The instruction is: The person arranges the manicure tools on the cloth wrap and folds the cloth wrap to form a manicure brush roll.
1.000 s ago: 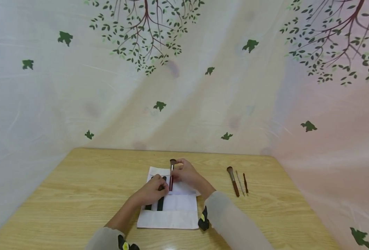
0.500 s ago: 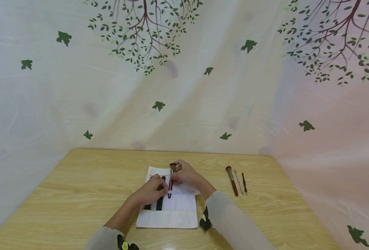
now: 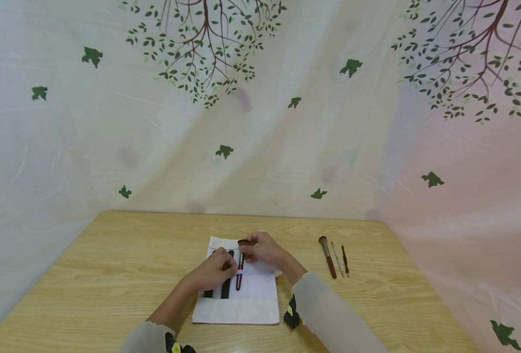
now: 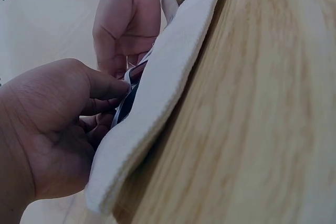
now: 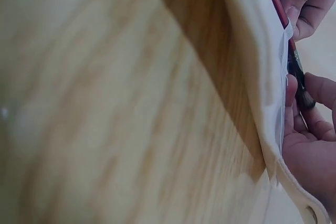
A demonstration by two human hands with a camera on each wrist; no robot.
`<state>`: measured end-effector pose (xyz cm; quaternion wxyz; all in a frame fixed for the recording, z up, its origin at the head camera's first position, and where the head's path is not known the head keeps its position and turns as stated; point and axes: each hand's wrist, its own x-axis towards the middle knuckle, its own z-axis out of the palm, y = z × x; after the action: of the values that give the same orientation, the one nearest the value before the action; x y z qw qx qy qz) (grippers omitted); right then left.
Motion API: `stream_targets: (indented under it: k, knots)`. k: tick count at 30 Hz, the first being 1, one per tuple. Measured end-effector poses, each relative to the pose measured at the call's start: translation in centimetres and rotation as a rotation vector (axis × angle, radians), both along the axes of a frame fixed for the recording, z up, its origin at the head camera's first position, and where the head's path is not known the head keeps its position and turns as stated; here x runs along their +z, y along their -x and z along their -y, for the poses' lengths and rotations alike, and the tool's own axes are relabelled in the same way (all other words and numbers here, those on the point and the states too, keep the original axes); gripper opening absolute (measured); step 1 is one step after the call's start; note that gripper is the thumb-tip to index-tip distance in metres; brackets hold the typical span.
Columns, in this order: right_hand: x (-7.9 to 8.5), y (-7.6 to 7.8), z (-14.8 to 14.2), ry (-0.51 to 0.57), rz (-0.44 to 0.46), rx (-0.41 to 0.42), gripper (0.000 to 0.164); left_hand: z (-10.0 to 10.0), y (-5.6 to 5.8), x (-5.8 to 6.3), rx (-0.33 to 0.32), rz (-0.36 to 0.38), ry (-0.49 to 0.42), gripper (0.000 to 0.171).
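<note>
While wrist views alone reveal left hand [image 4: 55,119] pinching white strap [image 5: 287,35], right hand [image 3: 264,250] holds brush [image 3: 239,281].

The person's left hand [image 3: 215,270] is over the left half of the white cloth case [image 3: 235,312], thumb and fingers pinching. The right hand [image 3: 263,249] bends, fingers curled, over its far right part. Pale-sleeved forearms [image 3: 172,305] slant in from its near side.
</note>
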<state>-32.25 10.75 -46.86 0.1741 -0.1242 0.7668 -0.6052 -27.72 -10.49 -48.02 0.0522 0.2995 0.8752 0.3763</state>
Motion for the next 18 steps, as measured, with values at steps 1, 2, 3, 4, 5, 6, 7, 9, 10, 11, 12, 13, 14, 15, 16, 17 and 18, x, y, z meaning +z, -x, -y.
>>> stream_targets:
  k: [1,2,3,4,5,6,7,9,10,11,12,13,14,15,16,17,18]
  knots:
    - [-0.02,-0.01,-0.02,-0.006,-0.007,0.006,0.021,0.01,0.0,-0.01,0.0,0.001,-0.001,0.009]
    - [0.01,-0.04,-0.03,-0.014,-0.013,0.012,0.021,0.02,0.02,-0.05,-0.001,0.002,-0.004,0.009]
    - [0.06,-0.07,-0.06,-0.025,-0.024,0.021,0.021,0.04,0.04,-0.08,-0.002,0.001,-0.006,0.009]
    - [0.07,-0.11,-0.11,-0.041,-0.037,0.03,0.02,0.05,0.06,-0.13,-0.004,-0.001,-0.007,0.009]
    - [0.06,-0.16,-0.15,-0.056,-0.053,0.041,0.018,0.07,0.08,-0.17,-0.006,-0.001,-0.01,0.009]
    - [0.08,-0.2,-0.2,-0.072,-0.063,0.049,0.017,0.08,0.09,-0.2,-0.008,-0.002,-0.011,0.009]
    - [0.09,-0.24,-0.23,-0.091,-0.074,0.056,0.015,0.09,0.11,-0.23,-0.008,-0.003,-0.013,0.009]
    - [0.11,-0.29,-0.32,-0.124,-0.089,0.068,0.012,0.11,0.13,-0.27,-0.009,-0.004,-0.012,0.008]
    - [0.08,-0.29,-0.36,-0.134,-0.089,0.073,0.011,0.12,0.13,-0.3,-0.009,-0.004,-0.012,0.008]
    - [0.08,-0.3,-0.41,-0.141,-0.092,0.078,0.011,0.12,0.13,-0.31,-0.008,-0.003,-0.013,0.008]
    - [0.07,-0.3,-0.46,-0.149,-0.09,0.08,0.011,0.12,0.12,-0.32,-0.008,-0.005,-0.012,0.008]
    - [0.06,-0.3,-0.52,-0.158,-0.096,0.084,0.011,0.12,0.11,-0.33,-0.007,-0.006,-0.012,0.008]
    - [0.05,-0.29,-0.58,-0.167,-0.1,0.089,0.012,0.11,0.09,-0.33,-0.007,-0.009,-0.012,0.008]
    - [0.06,-0.3,-0.64,-0.173,-0.101,0.091,0.012,0.1,0.07,-0.32,-0.007,-0.01,-0.012,0.008]
    - [0.05,-0.3,-0.7,-0.183,-0.106,0.095,0.012,0.1,0.05,-0.31,-0.007,-0.011,-0.012,0.008]
    - [0.08,-0.3,-0.75,-0.192,-0.11,0.097,0.012,0.09,0.02,-0.28,-0.006,-0.013,-0.011,0.008]
    - [0.09,-0.31,-0.78,-0.199,-0.109,0.099,0.013,0.09,0.0,-0.26,-0.005,-0.015,-0.01,0.008]
